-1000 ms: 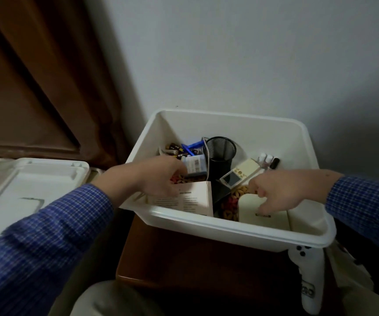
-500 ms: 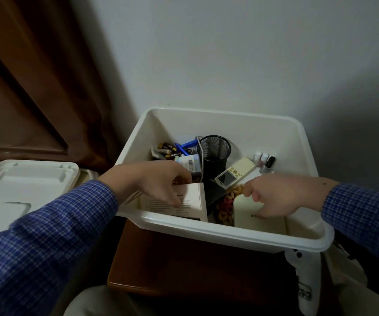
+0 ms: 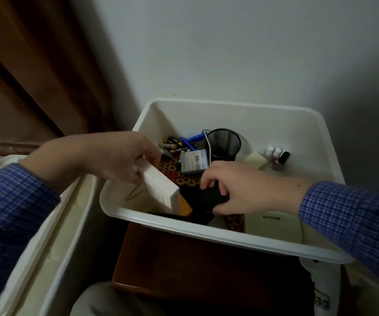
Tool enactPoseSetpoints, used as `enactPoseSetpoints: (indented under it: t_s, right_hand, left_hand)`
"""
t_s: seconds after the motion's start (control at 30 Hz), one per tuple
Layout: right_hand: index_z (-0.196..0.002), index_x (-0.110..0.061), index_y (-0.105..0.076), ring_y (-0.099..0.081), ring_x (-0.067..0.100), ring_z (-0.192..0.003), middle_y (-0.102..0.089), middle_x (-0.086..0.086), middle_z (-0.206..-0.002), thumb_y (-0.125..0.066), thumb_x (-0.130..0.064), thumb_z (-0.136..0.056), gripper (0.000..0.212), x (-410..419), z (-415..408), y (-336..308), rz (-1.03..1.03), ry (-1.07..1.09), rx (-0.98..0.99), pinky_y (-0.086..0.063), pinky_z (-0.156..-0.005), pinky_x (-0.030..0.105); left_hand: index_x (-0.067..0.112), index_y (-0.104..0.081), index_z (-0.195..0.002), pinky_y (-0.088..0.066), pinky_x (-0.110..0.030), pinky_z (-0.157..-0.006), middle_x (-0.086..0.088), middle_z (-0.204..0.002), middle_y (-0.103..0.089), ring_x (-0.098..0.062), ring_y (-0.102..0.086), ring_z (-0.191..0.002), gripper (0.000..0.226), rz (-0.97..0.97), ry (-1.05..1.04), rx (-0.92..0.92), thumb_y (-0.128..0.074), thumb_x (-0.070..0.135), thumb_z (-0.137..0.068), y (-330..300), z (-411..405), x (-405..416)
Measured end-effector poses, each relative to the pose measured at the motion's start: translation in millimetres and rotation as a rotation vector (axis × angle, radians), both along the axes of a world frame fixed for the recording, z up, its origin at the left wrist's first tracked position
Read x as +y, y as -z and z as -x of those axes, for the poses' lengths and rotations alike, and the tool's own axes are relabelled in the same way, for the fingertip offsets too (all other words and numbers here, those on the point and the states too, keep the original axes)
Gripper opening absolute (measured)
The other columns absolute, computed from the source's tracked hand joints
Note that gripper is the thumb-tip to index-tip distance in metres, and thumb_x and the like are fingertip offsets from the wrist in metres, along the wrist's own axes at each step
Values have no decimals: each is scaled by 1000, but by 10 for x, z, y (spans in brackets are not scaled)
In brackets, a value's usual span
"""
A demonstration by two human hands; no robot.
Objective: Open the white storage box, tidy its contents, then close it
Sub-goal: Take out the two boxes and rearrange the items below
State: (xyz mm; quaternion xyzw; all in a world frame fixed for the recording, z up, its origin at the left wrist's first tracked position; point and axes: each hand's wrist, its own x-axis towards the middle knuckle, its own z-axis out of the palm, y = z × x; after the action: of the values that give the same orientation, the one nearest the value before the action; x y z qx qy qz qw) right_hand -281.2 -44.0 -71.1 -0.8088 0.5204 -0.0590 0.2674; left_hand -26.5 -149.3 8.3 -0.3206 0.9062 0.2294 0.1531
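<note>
My left hand [image 3: 106, 156] grips the white carton [image 3: 158, 185], long axis slanting toward the white storage box [image 3: 229, 238]'s near-left corner. My right hand [image 3: 247, 188] clasps a dark object [image 3: 209, 197] just beside it.

Single head-worn view, looking steeply down (wide-angle), close over the open white storage box [image 3: 225, 241]

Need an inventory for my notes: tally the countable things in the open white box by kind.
Black wire-mesh pen cup: 1
White cardboard carton in the left hand: 1
Dark object under the right hand: 1
Cream flat lettered case: 1
Barcoded pale packet: 1
Small capped bottles: 3
Total: 8; loose batteries too blurred to count.
</note>
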Motion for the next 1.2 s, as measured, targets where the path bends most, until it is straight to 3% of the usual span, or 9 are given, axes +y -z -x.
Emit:
enactPoseSetpoints:
  t_s: [0.1,0.23,0.4,0.63,0.8,0.9,1.0,1.07,1.2]
  right_hand:
    - [-122,-38,-56,-46,-4,-83,-43,-19,-110,-81,-41,-76,53,-48,-106,101,11,-103,89,-36,-64,13]
    - [-127,-38,-53,-47,1,-90,-43,-16,-115,-80,-44,-78,56,-80,-149,212,27,-140,153,-41,-71,17]
    - [-126,-33,-54,-48,8,-88,-44,-10,-115,-78,-39,-80,53,-56,-165,273,96,-185,238,-45,-71,24]
    - [-107,-30,-54,-50,12,-89,-46,-11,-102,-71,-16,-76,38,-63,57,136,118,-159,382,-50,-72,31]
    - [-98,-26,-39,-44,11,-79,-37,-8,-94,-71,-20,-81,37,-61,15,133,51,-151,471,-39,-61,26]
    - [-98,-23,-55,-54,10,-79,-50,-8,-94,-68,-37,-85,23,-80,-145,83,27,-110,326,-52,-64,29]
    - [-87,-17,-68,-63,14,-63,-66,-3,-71,-62,-37,-92,21,-142,-387,106,-34,1,127,-57,-58,32]
    - [-68,-17,-56,-54,17,-52,-57,0,-61,-63,-39,-92,33,-189,-537,199,-74,13,173,-44,-45,30]
    - [-74,-24,-37,-41,9,-56,-45,-7,-71,-69,-53,-83,44,-226,-676,397,-86,76,279,-35,-54,26]
  left_hand:
    - [46,-68,-91,-55,-30,-75,21,-90,-65,4,-61,-87,24,57,-11,9,-80,29,-78,10,-161,-9]
    - [45,-70,-96,-54,-28,-78,13,-98,-60,-1,-59,-94,26,127,-4,79,-80,30,-77,91,-238,-1]
    - [51,-64,-94,-47,-17,-74,17,-98,-50,7,-48,-94,27,222,52,50,-76,35,-76,160,-266,25]
    - [43,-73,-96,-41,-31,-85,25,-96,-63,-7,-43,-98,20,452,221,2,-68,41,-76,144,-305,111]
    - [45,-74,-101,-46,-33,-76,25,-94,-63,-6,-46,-91,25,421,181,92,-78,36,-78,111,-380,114]
    - [44,-75,-105,-52,-30,-71,23,-98,-64,-4,-54,-88,29,347,151,146,-80,32,-79,107,-392,98]
    - [46,-74,-106,-55,-28,-67,24,-101,-60,0,-61,-86,28,268,70,190,-72,42,-79,110,-419,103]
    - [50,-71,-108,-54,-26,-67,26,-103,-57,4,-61,-86,29,230,33,194,-68,44,-79,112,-454,102]
    - [51,-70,-108,-49,-10,-72,29,-113,-55,7,-60,-97,33,166,9,253,-74,31,-81,67,-488,87]
